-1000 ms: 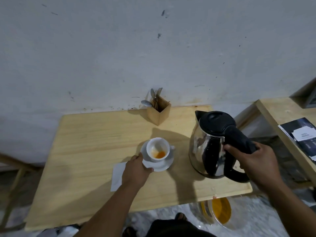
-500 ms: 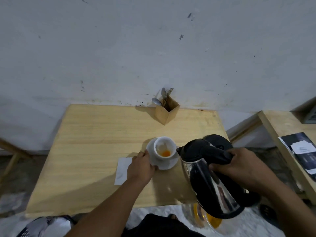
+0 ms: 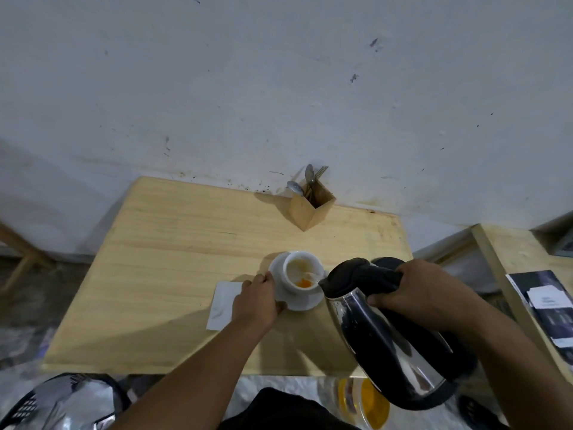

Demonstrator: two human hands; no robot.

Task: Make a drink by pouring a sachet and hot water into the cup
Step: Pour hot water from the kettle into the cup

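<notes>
The kettle (image 3: 393, 336), a rounded body of mirror-bright steel with a black plastic lid, handle and base ring, hung tilted at the near right corner of the table (image 3: 186, 243), its spout down and touching the right rim of the cup (image 3: 302, 271). The right hand (image 3: 424, 296) was wrapped tight round the black handle, knuckles up, the forearm running back to the lower right. A thin stream of water fell from the spout into the cup.

The cup was white, glossy and round, standing on a white saucer (image 3: 307, 301) a little right of the table's middle. Inside it lay a patch of orange powder near the bottom, with pale wet streaks up the inner wall. The left hand (image 3: 255, 301) was closed on the saucer's left edge, thumb and fingers pinching the rim, the bare forearm reaching in from below.

Just left of that hand lay a flat white rectangular sachet (image 3: 221, 301), partly hidden under the hand. The table was pale, smooth wood with visible grain.

Further back, against the scuffed white wall (image 3: 279, 88), stood a square wooden holder (image 3: 311, 211) turned corner-on, with metal spoons (image 3: 296, 187) and a fork sticking out of it.
</notes>
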